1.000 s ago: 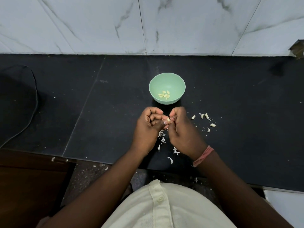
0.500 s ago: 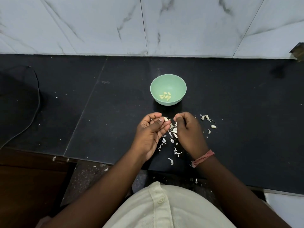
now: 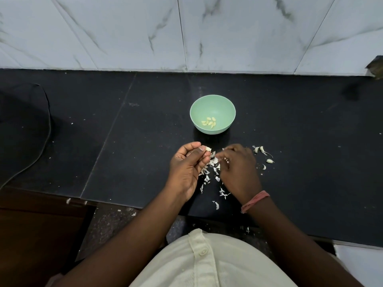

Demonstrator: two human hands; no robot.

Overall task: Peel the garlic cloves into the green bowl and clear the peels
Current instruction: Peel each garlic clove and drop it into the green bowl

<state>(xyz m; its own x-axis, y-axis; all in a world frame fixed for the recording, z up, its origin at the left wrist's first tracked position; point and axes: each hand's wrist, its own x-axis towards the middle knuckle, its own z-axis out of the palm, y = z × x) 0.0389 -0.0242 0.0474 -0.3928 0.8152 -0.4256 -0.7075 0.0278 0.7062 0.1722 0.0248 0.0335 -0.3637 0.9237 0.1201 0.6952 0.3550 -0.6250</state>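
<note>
The green bowl (image 3: 213, 100) stands on the black counter and holds several peeled cloves (image 3: 209, 122). Just in front of it, my left hand (image 3: 187, 168) pinches a garlic clove (image 3: 208, 149) between thumb and fingers. My right hand (image 3: 238, 168) is lowered beside it, fingers curled down over the heap of white peels (image 3: 213, 162) between the two hands; what its fingertips hold is hidden. More peels (image 3: 222, 192) trail toward the counter's front edge. A few unpeeled cloves (image 3: 262, 150) lie to the right of my right hand.
The black counter (image 3: 124, 154) runs to a marble-tiled wall (image 3: 186, 32) at the back. A dark round object with a cable (image 3: 24, 112) sits at the far left. A brown cabinet (image 3: 37, 235) is below left.
My hands have drawn apart. The right hand dropped from the clove toward the peel heap, and the left hand keeps the clove, turned a little outward.
</note>
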